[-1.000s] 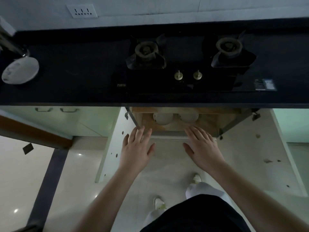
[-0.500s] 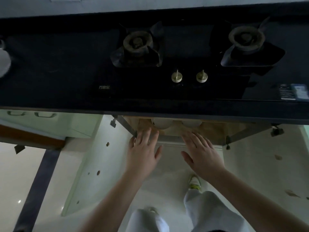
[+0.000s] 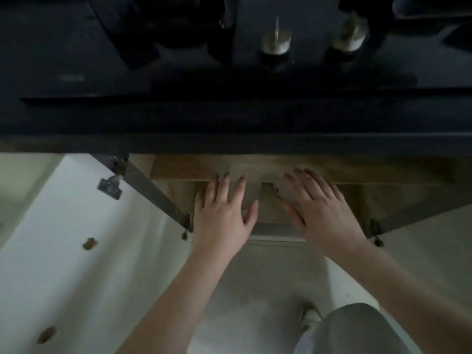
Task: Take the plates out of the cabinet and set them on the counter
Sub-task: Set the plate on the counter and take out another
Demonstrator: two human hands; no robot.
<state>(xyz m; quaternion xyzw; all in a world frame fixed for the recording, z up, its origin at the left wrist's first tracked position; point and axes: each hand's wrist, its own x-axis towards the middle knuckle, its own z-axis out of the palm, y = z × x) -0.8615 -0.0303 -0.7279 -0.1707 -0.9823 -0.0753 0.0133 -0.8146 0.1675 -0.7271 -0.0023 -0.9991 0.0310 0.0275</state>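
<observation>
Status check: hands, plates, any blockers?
Left hand and right hand open, fingers spread, each over a pale plate inside the cabinet. Nothing gripped. Counter edge overhangs above.

The counter (image 3: 229,118) is black, plain and unpatterned; the two knobs (image 3: 276,43) on it are brassy with pale rims; the cabinet (image 3: 383,172) interior is tan wood; the plates (image 3: 249,192) inside look off-white, blurred; the open door (image 3: 63,238) is white with small brown spots; the floor (image 3: 255,277) is dull grey-beige; the shoe (image 3: 310,318) is whitish.
</observation>
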